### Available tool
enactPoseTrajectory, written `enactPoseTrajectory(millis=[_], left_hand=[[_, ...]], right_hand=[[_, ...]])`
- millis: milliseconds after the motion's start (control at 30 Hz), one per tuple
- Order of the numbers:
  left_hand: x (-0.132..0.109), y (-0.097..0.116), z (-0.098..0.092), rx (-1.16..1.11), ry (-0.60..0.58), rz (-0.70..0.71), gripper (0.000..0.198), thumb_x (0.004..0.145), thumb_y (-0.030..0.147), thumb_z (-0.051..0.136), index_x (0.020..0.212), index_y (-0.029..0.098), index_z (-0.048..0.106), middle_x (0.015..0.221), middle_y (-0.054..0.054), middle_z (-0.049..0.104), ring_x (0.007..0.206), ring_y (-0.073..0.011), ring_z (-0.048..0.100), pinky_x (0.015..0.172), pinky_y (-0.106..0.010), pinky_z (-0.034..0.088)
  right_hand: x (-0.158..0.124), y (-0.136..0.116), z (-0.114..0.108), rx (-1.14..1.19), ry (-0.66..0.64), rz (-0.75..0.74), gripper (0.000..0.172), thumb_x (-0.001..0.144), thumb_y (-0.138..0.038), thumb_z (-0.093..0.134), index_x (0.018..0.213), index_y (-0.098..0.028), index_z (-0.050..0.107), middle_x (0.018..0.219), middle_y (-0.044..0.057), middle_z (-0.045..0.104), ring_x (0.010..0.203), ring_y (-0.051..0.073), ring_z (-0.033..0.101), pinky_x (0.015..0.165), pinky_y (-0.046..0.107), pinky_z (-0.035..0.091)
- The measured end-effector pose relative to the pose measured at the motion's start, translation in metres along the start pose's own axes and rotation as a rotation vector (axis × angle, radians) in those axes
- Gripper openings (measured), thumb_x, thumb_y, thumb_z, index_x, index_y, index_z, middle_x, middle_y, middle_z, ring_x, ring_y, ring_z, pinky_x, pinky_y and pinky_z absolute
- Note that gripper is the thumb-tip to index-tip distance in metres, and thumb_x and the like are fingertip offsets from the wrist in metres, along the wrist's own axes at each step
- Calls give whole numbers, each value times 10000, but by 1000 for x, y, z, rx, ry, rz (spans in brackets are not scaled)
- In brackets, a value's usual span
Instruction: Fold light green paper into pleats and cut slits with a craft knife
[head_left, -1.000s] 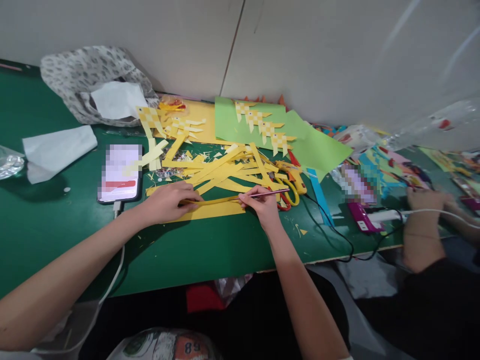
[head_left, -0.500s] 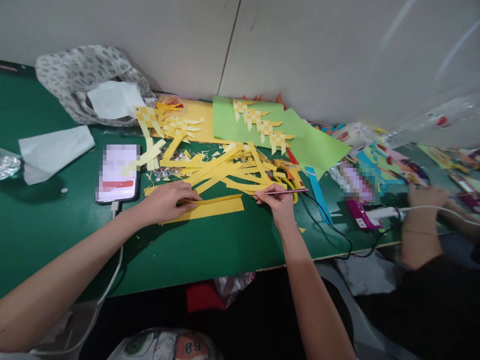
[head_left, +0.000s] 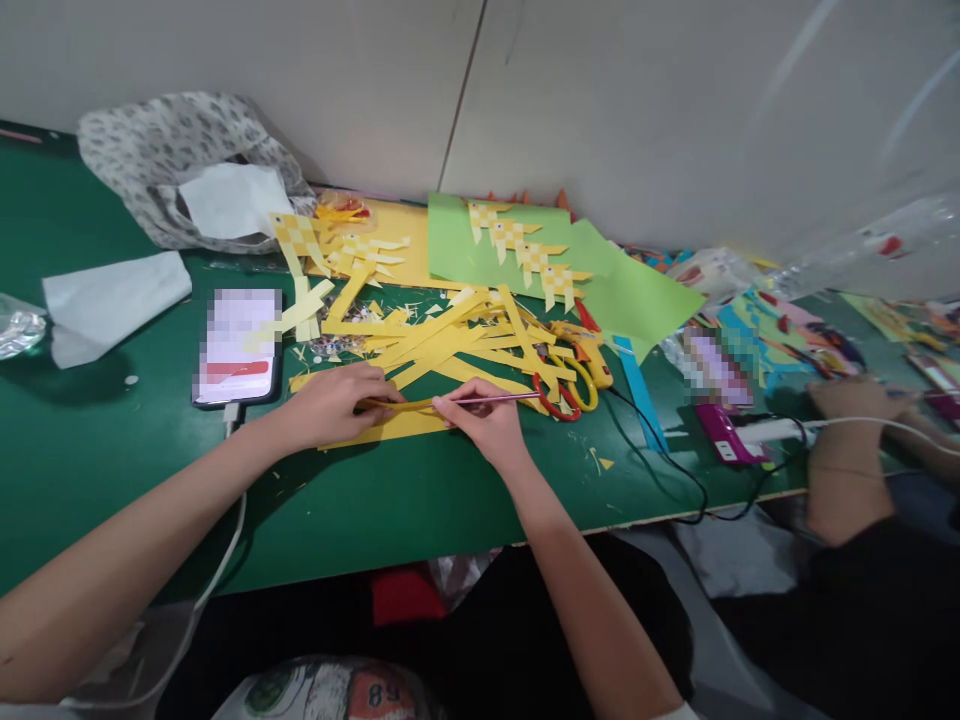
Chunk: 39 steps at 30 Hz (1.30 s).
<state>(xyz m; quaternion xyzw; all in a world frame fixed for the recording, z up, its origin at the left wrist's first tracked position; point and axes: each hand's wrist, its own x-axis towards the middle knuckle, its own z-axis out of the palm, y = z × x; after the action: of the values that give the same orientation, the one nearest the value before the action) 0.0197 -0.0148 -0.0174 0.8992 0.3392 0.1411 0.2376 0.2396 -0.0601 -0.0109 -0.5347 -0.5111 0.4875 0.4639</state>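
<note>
My left hand (head_left: 341, 403) is closed on a folded yellow paper strip (head_left: 401, 432) lying on the green table, fingertips at its raised edge. In my right hand (head_left: 489, 418) is a thin pink pen-like tool (head_left: 501, 399), pinched between thumb and fingers, its near end at the strip's edge; I cannot make out its tip. Loose yellow paper strips (head_left: 439, 345) lie tangled just behind both hands. Scissors with red and yellow handles (head_left: 583, 387) rest right of my right hand, near a yellow glue gun (head_left: 592, 352).
A phone (head_left: 238, 345) on a white cable lies left. Woven yellow paper fish (head_left: 532, 256) lie on green paper (head_left: 450, 240) at the back. A patterned cloth bag (head_left: 127, 150) stands back left. A purple power strip (head_left: 721, 433) and another person's hand (head_left: 855, 400) are right.
My right hand has moved left with the pink tool, from beyond the strip's right end onto its edge. The red and yellow scissor handles now show. My left hand stays put.
</note>
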Motion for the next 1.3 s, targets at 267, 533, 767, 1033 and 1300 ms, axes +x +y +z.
enactPoseTrajectory(millis=[267,533,767,1033,1300], left_hand=[[0,1,-1,16,9,-5,262,904,334,468,1021,207,664,890,-48,629,868,-186,585,662,-266,398],[-1,-1,1,2,26,6,264,909,345,459,1020,223,665,902,-44,646,885,-185,583,683,-268,407],[-1,-2,1,0,19,-1,261,910,345,461,1022,225,663,929,-48,647,893,-186,586,700,-268,417],[-2,-3,1,0,7,0,260,913,343,464,1035,217,656,934,-50,638,897,-183,581,707,-271,418],[-1,-3,2,2,15,9,252,909,333,468,1029,220,658,914,-49,635,881,-179,580,699,-268,419]], right_hand=[[4,2,9,-62,-57,-11,245,663,-392,762,652,-196,615,557,-21,603,488,111,565,471,238,461],[7,-1,-11,-54,1,27,290,597,-414,804,626,-190,623,543,-16,609,470,110,556,458,242,481],[11,5,-33,-51,28,9,248,611,-351,809,645,-177,636,562,-5,629,486,108,562,470,232,477],[16,4,-63,-93,176,2,248,572,-338,818,614,-177,633,555,2,658,451,107,560,429,223,458],[13,-1,-76,-113,300,-84,211,593,-313,805,592,-207,622,551,-15,647,442,116,554,431,250,465]])
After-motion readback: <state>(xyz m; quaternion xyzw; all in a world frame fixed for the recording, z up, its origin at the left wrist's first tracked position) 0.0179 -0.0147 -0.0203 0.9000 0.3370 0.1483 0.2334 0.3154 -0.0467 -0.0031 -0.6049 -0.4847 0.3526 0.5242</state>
